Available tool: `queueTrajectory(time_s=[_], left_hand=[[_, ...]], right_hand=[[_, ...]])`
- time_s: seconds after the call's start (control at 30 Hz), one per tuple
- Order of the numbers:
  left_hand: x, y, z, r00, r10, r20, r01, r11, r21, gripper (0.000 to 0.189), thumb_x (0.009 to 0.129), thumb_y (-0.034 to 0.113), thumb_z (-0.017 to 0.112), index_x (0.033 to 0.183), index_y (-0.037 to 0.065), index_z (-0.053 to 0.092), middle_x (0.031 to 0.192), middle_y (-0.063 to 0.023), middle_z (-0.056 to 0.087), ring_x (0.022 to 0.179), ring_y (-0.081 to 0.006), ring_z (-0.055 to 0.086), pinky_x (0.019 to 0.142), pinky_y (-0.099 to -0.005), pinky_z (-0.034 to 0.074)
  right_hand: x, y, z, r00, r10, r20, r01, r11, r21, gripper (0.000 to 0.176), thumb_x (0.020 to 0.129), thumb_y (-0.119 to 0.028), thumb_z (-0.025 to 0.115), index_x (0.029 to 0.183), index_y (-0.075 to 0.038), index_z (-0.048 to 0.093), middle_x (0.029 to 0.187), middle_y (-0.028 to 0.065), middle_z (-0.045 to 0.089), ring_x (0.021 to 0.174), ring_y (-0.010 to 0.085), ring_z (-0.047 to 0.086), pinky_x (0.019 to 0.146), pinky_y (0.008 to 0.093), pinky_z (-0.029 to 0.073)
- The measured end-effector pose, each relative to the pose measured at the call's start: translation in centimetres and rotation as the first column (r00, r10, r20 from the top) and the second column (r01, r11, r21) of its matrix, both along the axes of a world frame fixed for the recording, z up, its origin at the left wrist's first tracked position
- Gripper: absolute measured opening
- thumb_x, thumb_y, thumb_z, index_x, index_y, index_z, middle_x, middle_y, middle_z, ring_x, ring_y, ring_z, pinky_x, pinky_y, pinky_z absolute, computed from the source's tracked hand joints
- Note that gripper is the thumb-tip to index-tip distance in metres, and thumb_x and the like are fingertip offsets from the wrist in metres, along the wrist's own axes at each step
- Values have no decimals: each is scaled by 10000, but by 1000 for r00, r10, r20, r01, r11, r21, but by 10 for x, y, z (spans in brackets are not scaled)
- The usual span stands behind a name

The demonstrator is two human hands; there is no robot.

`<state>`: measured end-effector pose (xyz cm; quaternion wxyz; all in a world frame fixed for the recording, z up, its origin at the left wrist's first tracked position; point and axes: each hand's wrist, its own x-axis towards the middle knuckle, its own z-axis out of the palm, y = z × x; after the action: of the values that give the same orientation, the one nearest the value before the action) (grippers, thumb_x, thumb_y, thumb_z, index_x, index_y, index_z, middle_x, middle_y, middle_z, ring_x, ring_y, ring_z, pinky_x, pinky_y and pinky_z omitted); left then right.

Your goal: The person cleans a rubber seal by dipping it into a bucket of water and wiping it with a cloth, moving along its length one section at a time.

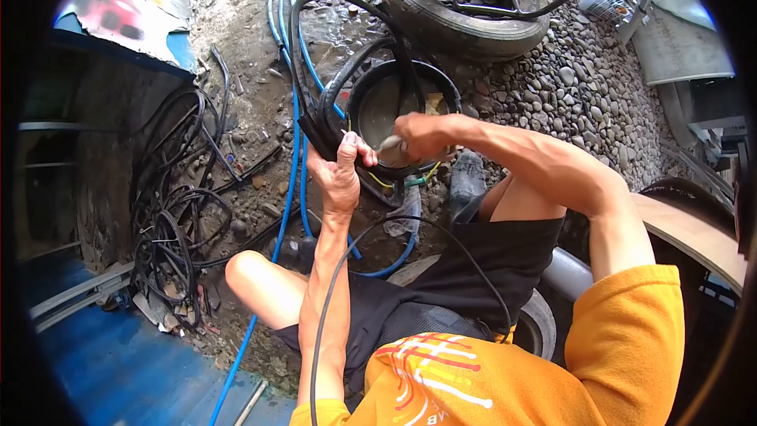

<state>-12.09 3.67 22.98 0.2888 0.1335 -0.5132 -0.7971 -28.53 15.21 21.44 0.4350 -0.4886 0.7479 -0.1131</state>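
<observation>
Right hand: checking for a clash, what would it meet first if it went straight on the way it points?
Likely the left hand, at its thumb, gripping the black tube; depth unclear.

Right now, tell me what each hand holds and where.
Left hand grips the black inner tube at its fold; right hand pinches a small grey piece.

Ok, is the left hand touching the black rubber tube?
Touching. The head view shows the left hand closed around the folded black rubber tube, with the thumb pressed against it.
</observation>
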Motion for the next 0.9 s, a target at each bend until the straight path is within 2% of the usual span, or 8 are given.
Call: queueTrajectory(time_s=[0.1,0.13,0.23,0.3,0.47,0.6,0.7,0.9], left_hand=[[9,-6,1,995,-54,85,54,999,4,245,953,175,682,1046,5,532,784,-106,630,689,-225,652,685,-393,573],[11,-6,4,990,-72,117,71,997,16,262,952,174,684,1075,4,527,805,-114,645,717,-238,670,710,-397,581],[12,-10,10,979,-143,148,135,989,65,346,938,186,703,1165,2,516,896,-133,690,839,-264,709,805,-398,592],[13,-10,16,973,-167,162,149,982,116,369,931,185,712,1188,4,518,934,-132,693,874,-254,705,819,-393,591],[11,-20,11,967,-91,239,73,994,82,307,895,224,759,1135,88,625,977,1,667,850,-115,631,699,-278,527],[8,-20,4,954,5,298,-13,1000,27,240,866,249,794,1058,161,682,971,76,636,787,-47,560,628,-241,453],[11,-21,1,944,20,329,-38,998,49,248,869,244,792,1077,174,678,976,72,641,806,-57,578,649,-264,483],[16,-27,-5,961,45,273,-77,991,107,248,879,212,779,1076,110,668,987,18,655,815,-136,656,651,-317,559]], right_hand=[[-7,16,33,997,-77,-6,77,994,78,333,673,-148,791,965,0,731,834,147,734,772,240,717,671,371,555],[-7,23,33,995,-95,22,97,994,-58,333,650,-178,769,874,60,706,826,213,719,770,293,723,657,382,562],[6,33,50,982,-172,80,178,981,-76,354,628,-182,774,853,81,696,828,222,715,784,301,724,667,397,560],[19,29,55,978,-205,-27,204,979,-21,313,620,-159,756,835,62,705,835,239,710,833,326,725,703,406,560],[44,38,27,983,-128,130,132,991,-22,264,655,-157,747,890,-35,738,842,220,716,838,332,724,727,424,567],[76,29,-2,966,-249,-67,228,947,-227,213,769,-143,682,957,-43,671,888,245,689,880,431,678,762,504,542],[90,26,-32,932,-245,-268,187,956,-225,159,859,-127,569,942,-14,645,928,270,667,881,436,675,767,518,539],[103,40,-41,963,-172,-206,102,944,-312,181,837,-126,592,979,-39,662,931,229,653,856,406,672,746,508,539]])
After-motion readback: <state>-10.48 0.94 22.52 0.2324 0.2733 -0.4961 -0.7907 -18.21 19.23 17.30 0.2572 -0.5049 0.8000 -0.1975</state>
